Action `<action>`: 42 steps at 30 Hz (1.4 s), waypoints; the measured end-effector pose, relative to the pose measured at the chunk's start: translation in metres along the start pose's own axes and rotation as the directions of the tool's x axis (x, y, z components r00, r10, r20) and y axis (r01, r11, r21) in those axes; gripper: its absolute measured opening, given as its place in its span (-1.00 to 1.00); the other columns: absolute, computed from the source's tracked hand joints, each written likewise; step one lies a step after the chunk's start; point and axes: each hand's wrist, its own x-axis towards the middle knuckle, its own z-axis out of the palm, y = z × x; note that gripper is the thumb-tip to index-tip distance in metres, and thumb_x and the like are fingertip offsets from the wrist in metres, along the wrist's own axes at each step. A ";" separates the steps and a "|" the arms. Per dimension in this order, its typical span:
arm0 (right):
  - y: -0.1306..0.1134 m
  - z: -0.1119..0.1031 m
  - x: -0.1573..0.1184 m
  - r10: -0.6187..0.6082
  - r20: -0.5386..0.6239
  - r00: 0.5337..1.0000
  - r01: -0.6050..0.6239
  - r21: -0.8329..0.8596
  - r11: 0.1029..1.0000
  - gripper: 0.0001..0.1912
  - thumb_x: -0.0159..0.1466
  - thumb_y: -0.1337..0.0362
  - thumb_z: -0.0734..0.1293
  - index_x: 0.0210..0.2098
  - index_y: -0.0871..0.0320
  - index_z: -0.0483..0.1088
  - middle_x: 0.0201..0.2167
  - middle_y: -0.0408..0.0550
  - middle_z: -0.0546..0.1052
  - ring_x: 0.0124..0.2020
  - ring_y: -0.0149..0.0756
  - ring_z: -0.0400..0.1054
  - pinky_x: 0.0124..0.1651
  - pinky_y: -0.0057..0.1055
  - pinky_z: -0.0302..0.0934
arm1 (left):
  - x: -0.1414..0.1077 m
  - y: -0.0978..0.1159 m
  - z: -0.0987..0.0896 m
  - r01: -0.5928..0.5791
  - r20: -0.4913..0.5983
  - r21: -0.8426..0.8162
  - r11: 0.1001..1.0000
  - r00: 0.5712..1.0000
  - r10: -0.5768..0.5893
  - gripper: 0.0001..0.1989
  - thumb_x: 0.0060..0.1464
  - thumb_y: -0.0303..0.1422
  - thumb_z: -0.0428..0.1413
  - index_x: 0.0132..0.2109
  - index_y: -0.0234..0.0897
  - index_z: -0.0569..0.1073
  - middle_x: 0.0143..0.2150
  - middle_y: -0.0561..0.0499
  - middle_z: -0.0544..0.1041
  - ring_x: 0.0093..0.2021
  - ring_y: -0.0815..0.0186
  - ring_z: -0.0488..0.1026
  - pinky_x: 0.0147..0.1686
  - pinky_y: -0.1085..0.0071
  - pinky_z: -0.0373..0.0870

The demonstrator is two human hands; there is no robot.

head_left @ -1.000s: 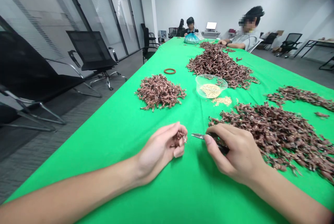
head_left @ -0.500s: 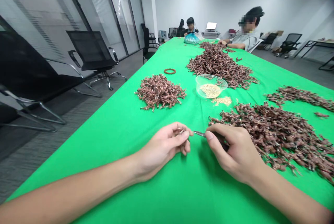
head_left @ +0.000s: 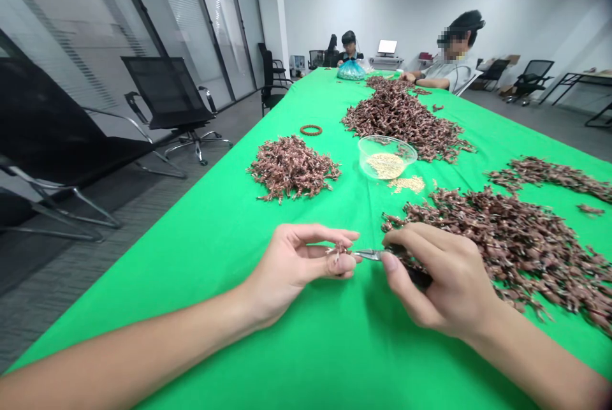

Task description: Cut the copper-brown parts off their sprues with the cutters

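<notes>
My left hand (head_left: 306, 257) pinches a small reddish-brown piece (head_left: 339, 249) with thin, pale-tipped offshoots between thumb and fingers. My right hand (head_left: 437, 276) is closed around small pliers (head_left: 369, 255) with slim metal jaws and a dark handle. The jaw tips touch or nearly touch the piece at my left fingertips; the exact contact is too small to tell. Beside and beyond my right hand spreads a large heap of similar reddish-brown pieces (head_left: 526, 244). A smaller heap (head_left: 294, 168) of them lies ahead of my left hand.
A clear plastic bowl (head_left: 387, 158) holds pale grains, with spilled grains (head_left: 410, 185) beside it. Behind it stretches another heap (head_left: 404, 120). A brown ring (head_left: 311, 131) lies on the green cloth (head_left: 229, 231). Two people sit farther along, near a blue bag (head_left: 350, 70). Chairs (head_left: 167, 91) stand left.
My left fingers have opened out somewhat, so the piece now shows between them. My right hand has shifted slightly right and down, and more of the pliers' jaws is visible.
</notes>
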 end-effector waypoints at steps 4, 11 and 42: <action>0.000 -0.001 0.000 -0.114 -0.055 0.992 0.104 -0.166 0.981 -0.81 0.33 0.22 0.31 -0.30 0.24 0.43 -0.43 0.04 0.50 -0.43 -0.26 0.40 -0.40 -0.35 0.19 | -0.001 -0.001 -0.002 0.039 -0.012 -0.020 0.999 0.999 -0.039 -0.75 -0.12 -0.46 0.44 -0.26 -0.40 0.59 0.06 -0.21 0.60 -0.34 0.28 0.65 -0.26 0.33 0.64; -0.001 0.004 0.000 -0.131 -0.047 0.990 0.120 -0.190 0.974 -0.71 0.39 0.16 0.28 -0.33 0.26 0.44 -0.45 0.02 0.49 -0.45 -0.29 0.40 -0.43 -0.37 0.18 | -0.001 -0.002 -0.001 0.063 -0.006 -0.034 0.997 0.998 -0.063 -0.69 -0.17 -0.48 0.45 -0.26 -0.42 0.55 -0.23 -0.14 0.68 -0.34 0.25 0.64 -0.34 0.38 0.63; -0.012 0.012 -0.007 0.089 0.084 0.992 -0.088 -0.012 0.996 -0.63 0.42 0.13 0.20 -0.41 0.22 0.41 -0.60 -0.16 0.32 -0.61 -0.42 0.17 -0.48 -0.37 -0.08 | 0.003 -0.004 0.000 -0.138 -0.037 0.039 0.990 0.990 0.139 -0.78 -0.29 -0.57 0.47 -0.45 -0.39 0.60 -0.38 -0.04 0.66 -0.35 0.32 0.61 -0.33 0.49 0.61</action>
